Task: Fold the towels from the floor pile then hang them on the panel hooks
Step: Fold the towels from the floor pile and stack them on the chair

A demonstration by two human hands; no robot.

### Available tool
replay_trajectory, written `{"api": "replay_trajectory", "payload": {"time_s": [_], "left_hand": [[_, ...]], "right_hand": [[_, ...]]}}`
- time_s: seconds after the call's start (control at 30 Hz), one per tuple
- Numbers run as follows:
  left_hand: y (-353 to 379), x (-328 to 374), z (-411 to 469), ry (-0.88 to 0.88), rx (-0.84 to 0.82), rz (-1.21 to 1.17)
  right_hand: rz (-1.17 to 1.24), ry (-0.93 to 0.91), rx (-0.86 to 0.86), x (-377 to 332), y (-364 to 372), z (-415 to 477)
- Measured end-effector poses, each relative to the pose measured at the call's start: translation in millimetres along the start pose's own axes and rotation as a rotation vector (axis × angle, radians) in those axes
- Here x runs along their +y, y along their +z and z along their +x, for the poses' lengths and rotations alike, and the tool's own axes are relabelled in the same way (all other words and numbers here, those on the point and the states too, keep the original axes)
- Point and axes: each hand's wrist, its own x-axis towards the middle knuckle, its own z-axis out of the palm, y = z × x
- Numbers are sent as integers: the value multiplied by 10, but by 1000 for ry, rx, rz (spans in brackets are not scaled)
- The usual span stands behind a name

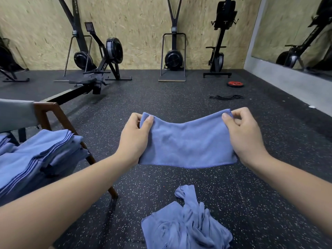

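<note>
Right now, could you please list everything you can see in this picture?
towel: one, blue, held up mid-frame
pile: one, blue, crumpled on the floor below it
chair: one, brown wood, grey back, left
stack: one, blue, folded, on the chair
machines: several, black, along the back wall
plate: one, red, floor at right
cord: one, black, floor near the plate
mirror: one, far right
hands: two, left hand and right hand, each pinching a top corner of the towel
</note>
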Motion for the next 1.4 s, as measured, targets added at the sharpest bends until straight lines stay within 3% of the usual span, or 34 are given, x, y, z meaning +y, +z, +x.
{"api": "replay_trajectory", "payload": {"time_s": [0.4,0.73,0.87,1.03,1.13,1.27,1.33,1.4], "left_hand": [[316,276,-447,150,-233,180],[230,416,-491,187,-305,164],[118,343,-408,243,-399,206],[-43,292,-308,211,-508,131],[-155,298,-310,147,-583,-59],[-251,316,-322,78,-599,-255],[-279,314,-337,50,-591,-309],[-314,304,-345,34,-587,-305]], "right_hand": [[40,-18,-333,-277,368,-468],[412,63,-558,-396,353,-569],[291,-57,-628,-373,253,-510],[-48,-295,-406,-302,156,-411],[-5,-126,-432,-227,158,-337],[401,296,-834,-123,162,-319],[490,353,-970,-86,174,-362],[492,365,-960,-72,216,-394]]}}
